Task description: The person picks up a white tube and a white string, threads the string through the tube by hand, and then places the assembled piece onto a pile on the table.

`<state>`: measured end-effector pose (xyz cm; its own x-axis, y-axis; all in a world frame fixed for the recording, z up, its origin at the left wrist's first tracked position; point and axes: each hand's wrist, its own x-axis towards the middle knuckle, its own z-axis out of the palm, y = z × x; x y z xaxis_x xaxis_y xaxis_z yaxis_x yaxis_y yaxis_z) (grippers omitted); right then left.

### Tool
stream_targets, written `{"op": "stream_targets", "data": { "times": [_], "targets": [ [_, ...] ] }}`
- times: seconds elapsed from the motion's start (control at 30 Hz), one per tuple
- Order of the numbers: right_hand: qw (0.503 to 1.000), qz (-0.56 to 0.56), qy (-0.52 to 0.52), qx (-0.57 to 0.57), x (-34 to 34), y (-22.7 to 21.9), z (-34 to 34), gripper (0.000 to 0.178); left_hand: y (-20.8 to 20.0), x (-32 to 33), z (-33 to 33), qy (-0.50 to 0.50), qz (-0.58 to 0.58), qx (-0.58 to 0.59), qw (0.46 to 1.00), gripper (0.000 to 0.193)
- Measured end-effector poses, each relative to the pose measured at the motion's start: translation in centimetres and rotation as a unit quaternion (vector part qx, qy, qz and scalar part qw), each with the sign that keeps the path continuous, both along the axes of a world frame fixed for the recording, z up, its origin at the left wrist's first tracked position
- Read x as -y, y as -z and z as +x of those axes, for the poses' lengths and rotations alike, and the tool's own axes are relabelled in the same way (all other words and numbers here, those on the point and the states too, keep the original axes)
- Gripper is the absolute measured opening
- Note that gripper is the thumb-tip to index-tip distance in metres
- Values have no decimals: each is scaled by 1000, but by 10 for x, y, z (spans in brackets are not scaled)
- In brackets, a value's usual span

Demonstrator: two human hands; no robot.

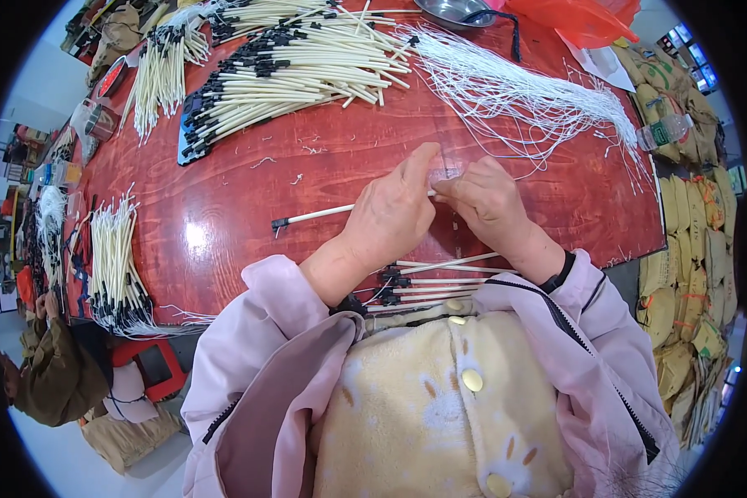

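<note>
A slim cream rod (319, 214) with a black fitting on its left end lies across my hands, just above the red table. My left hand (393, 203) is closed round its middle, the index finger pointing up and away. At the rod's right end, the thumb and fingers of my right hand (485, 199) are pinched together on the tip. What else may sit between those fingertips is hidden. Close to my body, below both hands, several more rods (444, 282) with black ends lie side by side along the table's near edge.
A large pile of rods (299, 70) covers the far left of the red table (249, 187). White cords (515, 91) spread at the far right, near a metal bowl (456, 12) and plastic bottle (666, 131). Another rod bundle (116, 253) stands left. A person's sleeve (62, 365) shows lower left.
</note>
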<state>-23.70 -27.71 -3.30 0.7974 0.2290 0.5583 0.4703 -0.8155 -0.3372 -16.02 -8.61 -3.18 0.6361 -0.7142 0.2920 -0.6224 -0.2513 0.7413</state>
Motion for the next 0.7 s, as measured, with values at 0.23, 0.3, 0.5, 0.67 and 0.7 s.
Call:
{"op": "stream_targets", "data": {
  "times": [0.23, 0.3, 0.5, 0.67, 0.7],
  "targets": [
    [998, -5, -19, 52, -2, 1, 5, 16, -18, 11, -6, 61, 14, 6, 998, 70],
    [999, -18, -19, 38, -2, 0, 4, 16, -18, 9, -8, 49, 17, 18, 999, 68],
    [999, -27, -16, -10, -2, -13, -2, 17, -55, -32, -16, -114, 83, 242, 960, 61],
    [1000, 28, -1, 5, 7, -13, -6, 14, -48, -116, -7, -302, 104, 191, 928, 51],
    [999, 32, -6, 5, 6, -12, -7, 14, -46, -124, -6, -293, 119, 6, 949, 42]
  ]
}}
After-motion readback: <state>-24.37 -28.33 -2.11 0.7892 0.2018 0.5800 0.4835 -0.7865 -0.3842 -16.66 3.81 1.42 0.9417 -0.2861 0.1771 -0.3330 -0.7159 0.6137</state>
